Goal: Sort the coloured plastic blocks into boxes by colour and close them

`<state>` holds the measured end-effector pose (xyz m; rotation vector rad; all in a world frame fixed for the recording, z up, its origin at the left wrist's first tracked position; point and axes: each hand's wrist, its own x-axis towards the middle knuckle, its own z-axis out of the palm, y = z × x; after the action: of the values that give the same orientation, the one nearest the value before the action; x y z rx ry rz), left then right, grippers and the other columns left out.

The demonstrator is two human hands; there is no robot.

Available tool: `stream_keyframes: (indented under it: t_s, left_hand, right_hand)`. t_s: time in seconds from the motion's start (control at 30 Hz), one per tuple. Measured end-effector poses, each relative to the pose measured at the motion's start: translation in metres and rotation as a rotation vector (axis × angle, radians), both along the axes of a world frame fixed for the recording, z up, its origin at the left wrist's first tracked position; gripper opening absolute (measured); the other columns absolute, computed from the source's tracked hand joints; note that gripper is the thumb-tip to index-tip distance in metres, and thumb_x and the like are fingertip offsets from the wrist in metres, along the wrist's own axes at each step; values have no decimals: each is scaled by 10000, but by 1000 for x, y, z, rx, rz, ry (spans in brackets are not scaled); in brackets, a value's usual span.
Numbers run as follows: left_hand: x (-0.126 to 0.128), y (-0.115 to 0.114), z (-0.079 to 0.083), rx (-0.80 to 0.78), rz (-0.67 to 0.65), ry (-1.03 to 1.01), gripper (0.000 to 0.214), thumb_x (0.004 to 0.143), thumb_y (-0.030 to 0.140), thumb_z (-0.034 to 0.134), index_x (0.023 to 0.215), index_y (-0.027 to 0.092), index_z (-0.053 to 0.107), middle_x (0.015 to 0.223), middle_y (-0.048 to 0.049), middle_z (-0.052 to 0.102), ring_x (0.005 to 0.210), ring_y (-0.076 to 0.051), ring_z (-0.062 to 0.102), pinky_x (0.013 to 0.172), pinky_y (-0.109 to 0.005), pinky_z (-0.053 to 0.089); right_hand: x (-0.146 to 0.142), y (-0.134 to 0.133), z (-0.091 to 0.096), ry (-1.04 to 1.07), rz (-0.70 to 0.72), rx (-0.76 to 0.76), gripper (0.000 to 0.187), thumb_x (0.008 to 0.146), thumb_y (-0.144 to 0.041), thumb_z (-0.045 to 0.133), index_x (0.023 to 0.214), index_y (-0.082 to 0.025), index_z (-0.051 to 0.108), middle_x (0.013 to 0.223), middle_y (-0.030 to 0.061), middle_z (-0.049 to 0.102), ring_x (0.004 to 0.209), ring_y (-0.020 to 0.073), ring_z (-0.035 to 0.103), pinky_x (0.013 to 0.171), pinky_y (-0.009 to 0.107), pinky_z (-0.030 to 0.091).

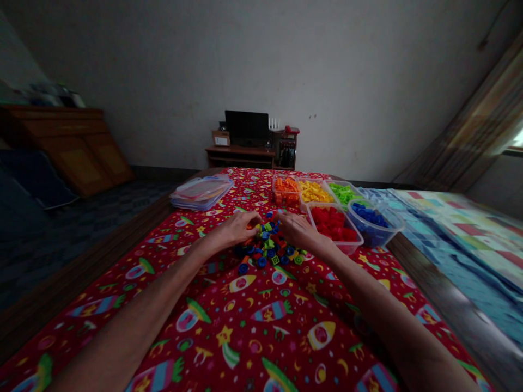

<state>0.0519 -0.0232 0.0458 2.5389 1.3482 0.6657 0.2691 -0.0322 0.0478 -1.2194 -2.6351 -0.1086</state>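
A pile of small mixed-colour plastic pieces (267,249) lies on the red rocket-print tablecloth (245,321). My left hand (239,227) rests at the pile's left edge, fingers curled onto the pieces. On the right edge is my right hand (298,230), its fingers bent down into the pile. Whether either hand grips a piece is hidden. Just right of my right hand stands a clear tub of red pieces (335,224), and beside it a round tub of blue pieces (371,220).
Behind them stand tubs of orange (286,190), yellow (314,191) and green pieces (343,193). A stack of clear lids (202,191) lies at the far left. A patterned bedspread (457,228) is to the right, a small desk with a monitor (247,128) at the wall.
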Motion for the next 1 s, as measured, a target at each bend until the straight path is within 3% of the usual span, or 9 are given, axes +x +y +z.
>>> stream_keyframes:
  t_s: [0.17, 0.37, 0.5, 0.67, 0.8, 0.93, 1.0]
  left_hand:
    - [6, -1, 3, -74, 31, -277, 334, 729, 294, 574, 1042, 184, 605, 870, -41, 697, 799, -195, 655, 714, -293, 514]
    - [-2, 6, 2, -337, 15, -605, 535, 657, 307, 664, 1158, 159, 547, 977, -80, 692, 885, -224, 657, 758, -347, 521]
    - [-6, 7, 0, -454, -3, -714, 569, 625, 322, 707, 1143, 145, 554, 1032, -100, 682, 903, -227, 651, 793, -359, 505]
    - [-7, 8, -4, -481, 7, -714, 602, 613, 318, 720, 1164, 152, 543, 1017, -90, 672, 874, -215, 644, 754, -341, 507]
    - [-4, 9, -5, -358, 33, -597, 564, 658, 302, 660, 1185, 148, 531, 977, -76, 657, 859, -203, 641, 729, -317, 516]
    - [5, 3, -2, -59, 101, -296, 492, 751, 206, 501, 1241, 159, 505, 919, -55, 642, 765, -173, 629, 706, -305, 515]
    - [11, -2, -3, 102, 100, -140, 514, 734, 133, 480, 1246, 161, 505, 967, -65, 636, 829, -182, 620, 775, -316, 505]
  right_hand:
    - [-7, -4, -4, 45, 68, -40, 239, 813, -126, 498, 1031, -113, 594, 875, 92, 622, 761, 153, 521, 631, 238, 330]
    - [-20, -10, -7, -33, -11, -94, 209, 886, -241, 469, 912, -142, 652, 852, 96, 626, 700, 143, 535, 597, 236, 328]
    - [-22, -15, -8, -40, -21, -52, 198, 882, -268, 497, 896, -137, 645, 868, 102, 624, 743, 151, 538, 628, 237, 347]
    - [-18, -8, -13, 77, 25, -48, 101, 815, -222, 573, 848, -129, 588, 810, 67, 592, 712, 134, 494, 623, 235, 339]
    - [-14, 1, -11, 256, 10, -166, 119, 787, -254, 579, 815, -148, 532, 722, 0, 534, 635, 104, 443, 570, 218, 305]
    - [-15, 6, -5, 375, -158, -248, 153, 787, -288, 544, 832, -142, 534, 688, -4, 533, 608, 111, 451, 552, 228, 290]
    - [-16, 7, -3, 408, -215, -239, 170, 781, -282, 540, 870, -136, 547, 719, 15, 564, 632, 126, 478, 564, 235, 299]
